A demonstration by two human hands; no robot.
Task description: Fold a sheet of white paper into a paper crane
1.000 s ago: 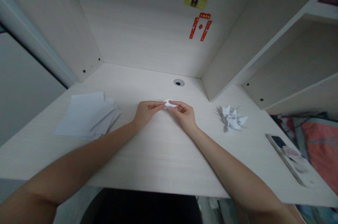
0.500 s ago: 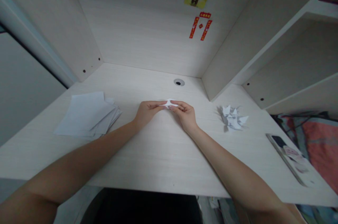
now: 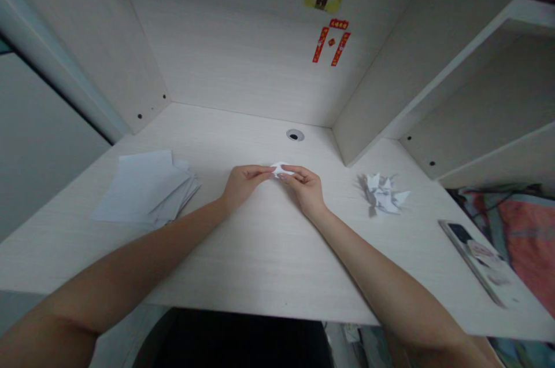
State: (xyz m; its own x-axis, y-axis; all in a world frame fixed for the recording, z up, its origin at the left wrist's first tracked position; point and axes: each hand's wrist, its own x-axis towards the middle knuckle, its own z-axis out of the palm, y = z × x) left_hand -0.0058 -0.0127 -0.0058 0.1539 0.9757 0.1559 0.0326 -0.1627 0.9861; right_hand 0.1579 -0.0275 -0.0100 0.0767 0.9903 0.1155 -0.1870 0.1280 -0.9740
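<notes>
Folded paper (image 3: 281,169), less showing by L fingers (image 3: 260,169) vs b4

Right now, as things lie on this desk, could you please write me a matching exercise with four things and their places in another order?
Things:
1. Small white paper
2. Stack of sheets
3. Cluster of folded paper
4. Phone

Places:
A. Right of the right hand, left of the phone
B. Farthest right of the four
C. Held by the left hand and right hand together
D. Left of the left hand

Pairs: 1-C, 2-D, 3-A, 4-B.
</notes>
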